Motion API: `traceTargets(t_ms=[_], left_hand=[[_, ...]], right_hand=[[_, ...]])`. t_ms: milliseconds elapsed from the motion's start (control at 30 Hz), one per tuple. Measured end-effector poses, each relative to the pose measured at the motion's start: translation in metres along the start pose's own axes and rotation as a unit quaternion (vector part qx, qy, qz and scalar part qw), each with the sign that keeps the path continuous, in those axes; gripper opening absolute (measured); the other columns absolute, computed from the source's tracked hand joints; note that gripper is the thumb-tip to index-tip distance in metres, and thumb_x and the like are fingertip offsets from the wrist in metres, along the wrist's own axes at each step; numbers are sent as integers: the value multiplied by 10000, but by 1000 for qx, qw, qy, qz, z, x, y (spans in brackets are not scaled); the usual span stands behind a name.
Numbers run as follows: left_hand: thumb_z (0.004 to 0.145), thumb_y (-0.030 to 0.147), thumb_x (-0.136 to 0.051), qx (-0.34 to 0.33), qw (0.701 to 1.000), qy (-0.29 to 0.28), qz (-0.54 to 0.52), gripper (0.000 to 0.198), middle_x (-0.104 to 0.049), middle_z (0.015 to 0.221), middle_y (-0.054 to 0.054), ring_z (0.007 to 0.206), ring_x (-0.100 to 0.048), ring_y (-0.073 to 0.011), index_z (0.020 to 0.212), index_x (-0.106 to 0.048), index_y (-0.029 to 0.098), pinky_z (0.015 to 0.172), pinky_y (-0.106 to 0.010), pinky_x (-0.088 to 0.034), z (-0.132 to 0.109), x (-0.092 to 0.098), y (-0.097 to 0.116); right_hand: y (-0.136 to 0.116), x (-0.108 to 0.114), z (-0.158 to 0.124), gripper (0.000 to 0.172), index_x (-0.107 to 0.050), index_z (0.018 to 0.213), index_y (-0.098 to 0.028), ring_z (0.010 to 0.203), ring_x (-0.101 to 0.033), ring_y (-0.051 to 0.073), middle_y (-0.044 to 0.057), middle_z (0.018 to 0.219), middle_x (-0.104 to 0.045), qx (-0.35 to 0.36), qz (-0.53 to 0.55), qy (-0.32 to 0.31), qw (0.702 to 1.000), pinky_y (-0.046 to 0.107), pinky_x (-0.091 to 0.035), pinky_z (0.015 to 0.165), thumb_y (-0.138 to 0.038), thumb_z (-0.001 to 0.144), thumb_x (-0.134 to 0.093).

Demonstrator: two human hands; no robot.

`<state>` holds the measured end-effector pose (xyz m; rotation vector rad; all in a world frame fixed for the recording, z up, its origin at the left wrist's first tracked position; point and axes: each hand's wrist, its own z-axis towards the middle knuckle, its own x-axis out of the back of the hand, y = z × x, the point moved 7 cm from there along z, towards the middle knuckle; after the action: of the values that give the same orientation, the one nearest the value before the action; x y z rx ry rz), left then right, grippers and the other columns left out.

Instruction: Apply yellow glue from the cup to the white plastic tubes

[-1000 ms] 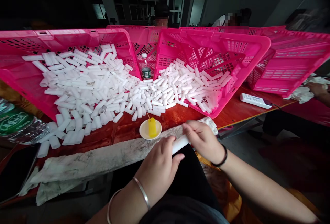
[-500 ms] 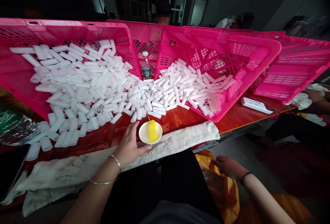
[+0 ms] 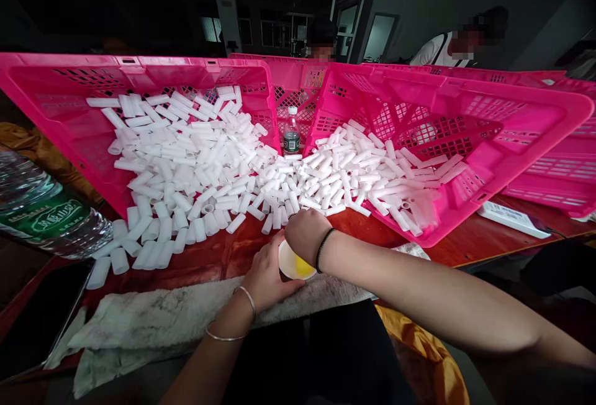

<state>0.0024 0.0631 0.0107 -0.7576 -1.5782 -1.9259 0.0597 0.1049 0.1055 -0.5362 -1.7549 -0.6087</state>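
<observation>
A small white dish (image 3: 287, 259) with a yellow block (image 3: 303, 267) in it stands at the table's front edge. My left hand (image 3: 269, 274) curves round the dish's left side, thumb along its near rim. Over the dish's far right part lies my right hand (image 3: 307, 236), its fingers bent downward; their tips, and anything between them, are hidden. Just beyond is a heap of short white tubes (image 3: 186, 156), spilling from two pink crates lying on their sides. A folded greyish towel (image 3: 162, 315) runs along the front edge.
The left pink crate (image 3: 41, 82) and right pink crate (image 3: 526, 113) flank a small bottle (image 3: 292, 135). A large water bottle (image 3: 51, 212) and dark flat device (image 3: 41, 312) are at left, a white power strip (image 3: 512, 218) at right. People sit beyond the crates.
My right hand has come up from beside my lap and now reaches over the dish. My left hand remains at the dish. The view has shifted, so things appear further right and lower.
</observation>
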Motion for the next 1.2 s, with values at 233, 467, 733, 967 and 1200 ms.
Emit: traceTargets(t_ms=[233,467,733,967,1200], left_hand=[[584,361,-786,8,1000,-3,-1,1018,-425,1397,-173,1279,-404,-367,1409,-212,197,1039,-563,-323,-2,0,1],[582,380,-796,30,999,-12,0,1087,-399,1421,-168,1301,-373,-344,1435,-149,187,1062,-530,-295,-4,-2,-2],[559,385,-808,40,999,-2,-16,1090,-418,1410,-157,1299,-381,-342,1434,-183,205,1065,-526,-294,-6,0,-2],[556,383,-803,33,999,5,-12,1083,-405,1424,-156,1298,-384,-354,1431,-186,214,1050,-537,-318,-6,1,-1],[542,360,-803,43,999,-12,0,1030,-411,1400,-170,1301,-374,-348,1391,-247,181,1073,-518,-304,-6,-2,-2]], right_hand=[[12,-11,-3,216,-698,903,-53,912,-651,331,215,935,-692,38,38,-8,999,403,-509,734,-54,826,-497],[66,-47,-2,207,-706,741,-143,813,-652,209,82,822,-719,41,213,59,974,281,-479,741,-64,774,-517],[94,-91,-12,204,-678,781,-131,747,-652,160,58,788,-716,12,452,135,882,285,-519,724,-208,825,-494],[95,-102,-9,293,-668,808,-139,774,-649,171,77,838,-721,24,551,134,824,326,-519,766,-404,831,-546],[95,-102,6,225,-680,792,-139,760,-630,170,68,817,-705,22,539,116,834,320,-499,773,-350,786,-602]])
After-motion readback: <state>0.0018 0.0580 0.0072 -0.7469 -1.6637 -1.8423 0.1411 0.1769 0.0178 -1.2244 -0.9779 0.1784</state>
